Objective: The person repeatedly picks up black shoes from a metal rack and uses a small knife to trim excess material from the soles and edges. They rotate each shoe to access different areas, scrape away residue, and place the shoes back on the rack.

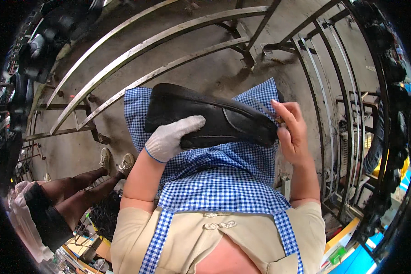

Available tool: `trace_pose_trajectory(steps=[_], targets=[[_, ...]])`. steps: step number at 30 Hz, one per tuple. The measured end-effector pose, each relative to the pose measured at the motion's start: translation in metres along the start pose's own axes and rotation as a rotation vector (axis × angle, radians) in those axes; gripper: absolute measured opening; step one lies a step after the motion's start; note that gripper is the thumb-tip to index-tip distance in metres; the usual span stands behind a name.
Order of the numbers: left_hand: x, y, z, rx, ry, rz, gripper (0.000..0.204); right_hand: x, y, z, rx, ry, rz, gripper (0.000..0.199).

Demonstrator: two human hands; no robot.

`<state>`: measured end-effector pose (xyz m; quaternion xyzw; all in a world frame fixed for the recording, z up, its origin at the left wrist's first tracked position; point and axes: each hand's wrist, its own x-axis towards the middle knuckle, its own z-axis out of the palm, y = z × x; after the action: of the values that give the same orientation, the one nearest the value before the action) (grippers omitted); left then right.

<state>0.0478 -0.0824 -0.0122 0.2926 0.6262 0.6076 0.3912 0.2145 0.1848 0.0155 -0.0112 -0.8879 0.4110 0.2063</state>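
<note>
A black leather shoe (pixel 192 107) lies crosswise above my lap, over a blue-and-white checked apron (pixel 219 187). My left hand (pixel 171 137), in a white knitted glove, is closed round the shoe's near side, with the thumb on the upper. At the shoe's right end is my bare right hand (pixel 292 132), its thumb and forefinger pinched on a thin, pointed metal tool (pixel 263 108). The tool's grey tip points up and left beside the shoe's edge. Its exact kind is hard to make out, since the fingers cover the rest.
Bare metal rails (pixel 137 55) run across the concrete floor ahead and to the left. Another metal rack (pixel 324 91) stands to the right, with rows of black shoes (pixel 397 123) beyond it. Another person's legs (pixel 84 187) are close on my left.
</note>
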Motion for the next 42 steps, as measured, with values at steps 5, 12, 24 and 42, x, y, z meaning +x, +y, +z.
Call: trace_pose_trajectory(steps=[5,12,24,42], targets=[[0.001,0.005,0.009,0.701,-0.046,0.253,0.049,0.008,-0.032,-0.009,-0.465,-0.158,-0.055,0.044],[0.001,0.007,0.024,0.136,-0.061,0.104,0.039,0.002,-0.032,-0.006,-0.513,-0.256,-0.030,0.047],[0.002,0.012,0.043,-0.063,-0.041,-0.031,0.031,-0.014,-0.034,0.007,-0.635,-0.118,-0.027,0.049],[0.002,0.004,0.046,0.473,-0.037,0.251,0.051,-0.011,-0.026,0.020,-0.580,-0.053,0.084,0.051]])
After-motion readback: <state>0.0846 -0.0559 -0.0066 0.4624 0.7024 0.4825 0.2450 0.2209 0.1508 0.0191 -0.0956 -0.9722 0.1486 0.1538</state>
